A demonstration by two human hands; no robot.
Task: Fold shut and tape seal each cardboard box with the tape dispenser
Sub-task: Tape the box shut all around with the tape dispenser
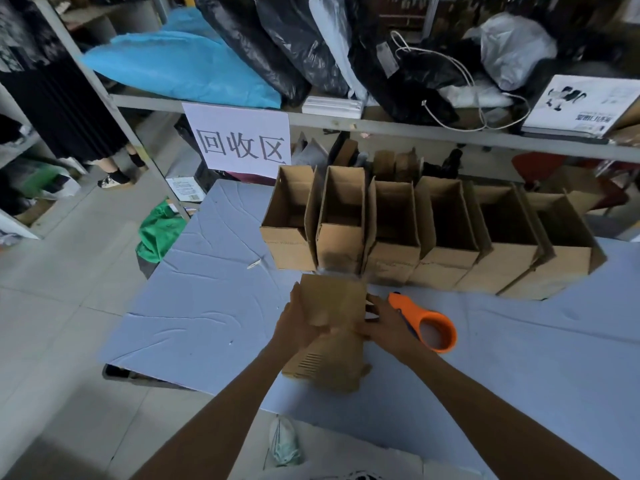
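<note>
Head view: left hand [294, 320] and right hand [384, 323] press flat-fingered against one untaped box [332, 303]; six open boxes [398, 237] wait; tape dispenser [431, 323] lies unused.

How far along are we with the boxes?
Done: no sealed box shows anywhere. In hand: the left hand and right hand press the sides of one box at the front of the table. It is blurred, and no tape shows on it. The dispenser lies beside the right hand. Left: taping this box, then the six open boxes in the row behind.
</note>
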